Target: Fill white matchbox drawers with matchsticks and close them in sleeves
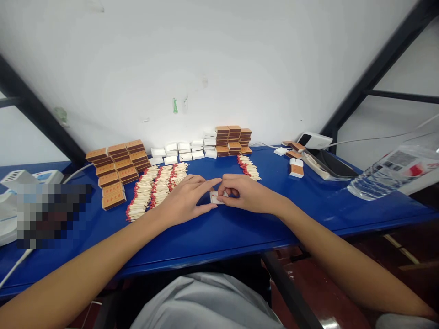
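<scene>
Starting leftmost, a white power strip (pixel 18 179) sits on the blue table (pixel 236 235) near stepped stacks of orange-brown matchboxes (pixel 118 163). Next come banded rows of red-tipped matches (pixel 161 185), with white inner trays (pixel 184 156) lined up behind them. The left hand (pixel 188 195) has thumb and forefinger spread about a small white tray (pixel 214 198) at the table's middle; whether they grip it I cannot tell. Over that tray's right side, the right hand (pixel 240 192) curls thumb and fingers together, anything pinched being hidden. Beyond stand more matchbox stacks (pixel 228 140) and a smaller match pile (pixel 248 168). Farther right are a partly open matchbox (pixel 296 168) and a tilted clear plastic bottle (pixel 387 173).
</scene>
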### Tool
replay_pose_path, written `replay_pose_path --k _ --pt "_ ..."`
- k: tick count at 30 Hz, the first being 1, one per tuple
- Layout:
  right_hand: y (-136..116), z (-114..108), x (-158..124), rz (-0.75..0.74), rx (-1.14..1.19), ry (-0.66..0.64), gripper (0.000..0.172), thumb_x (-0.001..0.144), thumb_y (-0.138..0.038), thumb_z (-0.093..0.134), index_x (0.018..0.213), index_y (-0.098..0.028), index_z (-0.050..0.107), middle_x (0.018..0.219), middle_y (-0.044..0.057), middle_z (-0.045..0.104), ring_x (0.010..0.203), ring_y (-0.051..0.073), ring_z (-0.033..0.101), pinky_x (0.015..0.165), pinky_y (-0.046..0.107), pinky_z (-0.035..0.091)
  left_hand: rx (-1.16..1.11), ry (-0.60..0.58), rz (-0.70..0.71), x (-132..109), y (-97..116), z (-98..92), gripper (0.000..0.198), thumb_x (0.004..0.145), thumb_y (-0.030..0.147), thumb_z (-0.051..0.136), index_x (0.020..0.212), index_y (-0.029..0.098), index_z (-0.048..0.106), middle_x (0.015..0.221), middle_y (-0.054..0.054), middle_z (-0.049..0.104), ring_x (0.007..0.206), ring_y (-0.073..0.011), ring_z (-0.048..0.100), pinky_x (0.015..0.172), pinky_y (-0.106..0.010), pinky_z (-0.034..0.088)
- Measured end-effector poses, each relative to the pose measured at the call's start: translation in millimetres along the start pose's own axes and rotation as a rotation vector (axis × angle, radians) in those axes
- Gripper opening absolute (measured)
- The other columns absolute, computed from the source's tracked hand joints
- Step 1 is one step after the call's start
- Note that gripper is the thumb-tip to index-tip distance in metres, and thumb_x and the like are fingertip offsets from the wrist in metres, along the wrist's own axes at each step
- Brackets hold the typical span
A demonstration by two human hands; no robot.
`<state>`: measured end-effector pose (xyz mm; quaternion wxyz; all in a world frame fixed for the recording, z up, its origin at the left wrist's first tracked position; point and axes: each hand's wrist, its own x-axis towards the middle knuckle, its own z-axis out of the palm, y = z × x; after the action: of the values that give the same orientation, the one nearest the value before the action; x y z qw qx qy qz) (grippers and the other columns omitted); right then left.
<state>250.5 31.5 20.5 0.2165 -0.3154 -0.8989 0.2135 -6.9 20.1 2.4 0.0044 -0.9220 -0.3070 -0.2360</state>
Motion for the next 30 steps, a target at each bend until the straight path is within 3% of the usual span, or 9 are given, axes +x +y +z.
replay_pose_path --k 5,9,11,15,20,30 --pt "3.6 -12.6 -4.6 0.018 -0.035 0.004 0.018 0.1 -0.036 0.068 0.097 -0.022 0.078 0.088 0.004 0.063 0.074 0.017 0.057 0.067 0.031 0.043 -0.009 0.002 0.007 -0.6 -1.4 -0.2 0.06 0.104 0.042 0.069 0.158 0.025 0.05 0.124 -0.01 0.074 0.118 -0.0284 0.067 0.107 -0.047 0.053" --pt "24.4 -35.2 -21.8 0.135 -0.095 0.26 0.033 0.103 -0.049 0.062 0.092 -0.022 0.077 0.081 0.004 0.064 0.071 0.019 0.055 0.067 0.034 0.041 -0.023 0.002 -0.022 -1.7 -2.1 -1.4 0.061 0.104 0.044 0.07 0.159 0.027 0.05 0.121 -0.009 0.076 0.116 -0.0285 0.066 0.105 -0.047 0.053" --pt "39.4 -46.7 -33.9 0.211 -0.182 0.314 0.033 0.1 -0.05 0.064 0.087 -0.022 0.077 0.078 0.005 0.063 0.069 0.019 0.054 0.067 0.035 0.04 -0.047 -0.002 -0.034 -2.4 -2.3 -2.3 0.06 0.104 0.045 0.07 0.158 0.029 0.051 0.121 -0.007 0.077 0.114 -0.028 0.066 0.103 -0.046 0.054" --pt "60.3 -56.7 -48.7 0.295 -0.193 0.208 0.03 0.094 -0.049 0.068 0.086 -0.023 0.081 0.076 0.005 0.06 0.068 0.02 0.053 0.065 0.035 0.04 -0.063 -0.019 -0.057 -3.5 -3.3 -3.5 0.059 0.103 0.046 0.071 0.157 0.028 0.053 0.12 -0.007 0.077 0.113 -0.0282 0.066 0.102 -0.045 0.055" --pt "65.0 -51.3 -45.9 0.307 -0.187 0.116 0.028 0.095 -0.043 0.065 0.088 -0.022 0.082 0.08 0.007 0.066 0.072 0.021 0.057 0.067 0.034 0.042 -0.072 -0.023 -0.058 -3.8 -4.6 -4.7 0.061 0.103 0.046 0.07 0.158 0.03 0.052 0.119 -0.007 0.077 0.111 -0.0278 0.066 0.101 -0.046 0.055" --pt "70.0 -44.4 -42.8 0.304 -0.199 0.074 0.035 0.101 -0.05 0.058 0.086 -0.021 0.07 0.084 0.007 0.066 0.074 0.022 0.057 0.067 0.034 0.04 -0.069 -0.036 -0.056 -3.7 -2.4 -5.3 0.061 0.103 0.046 0.07 0.159 0.029 0.052 0.118 -0.007 0.077 0.11 -0.0278 0.067 0.101 -0.046 0.056"
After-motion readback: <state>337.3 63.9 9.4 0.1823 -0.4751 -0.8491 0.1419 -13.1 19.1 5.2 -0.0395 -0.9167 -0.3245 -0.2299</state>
